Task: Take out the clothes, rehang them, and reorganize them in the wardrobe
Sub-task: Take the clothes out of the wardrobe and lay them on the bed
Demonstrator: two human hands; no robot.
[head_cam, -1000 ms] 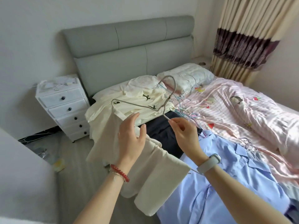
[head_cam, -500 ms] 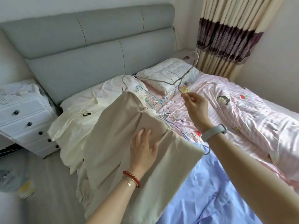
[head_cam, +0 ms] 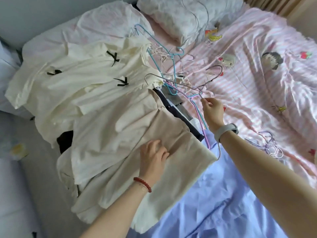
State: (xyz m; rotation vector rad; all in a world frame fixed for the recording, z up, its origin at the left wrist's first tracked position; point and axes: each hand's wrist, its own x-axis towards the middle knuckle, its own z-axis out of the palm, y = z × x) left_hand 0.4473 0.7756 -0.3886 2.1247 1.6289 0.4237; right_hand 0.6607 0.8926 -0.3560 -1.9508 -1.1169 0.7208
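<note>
A beige garment (head_cam: 133,134) lies spread on the bed's near left side, partly over a cream garment with black bows (head_cam: 85,79). My left hand (head_cam: 152,157) lies on the beige garment with its fingers curled into a fold of the cloth. My right hand (head_cam: 212,109) pinches the thin wire of a grey metal hanger (head_cam: 180,84), which hangs bare just above a tangle of coloured wire hangers (head_cam: 164,66). A light blue shirt (head_cam: 223,194) lies under my right forearm.
A dark garment (head_cam: 173,109) shows between the beige garment and the hangers. Two pillows (head_cam: 180,19) lie at the head of the pink striped duvet (head_cam: 257,83). More purple and white hangers (head_cam: 271,145) lie right of my right wrist. Floor runs along the left.
The beige garment came off the grey hanger and was laid down on the bed under my left hand. My right hand carried the bare hanger right and lowered it toward the hanger pile.
</note>
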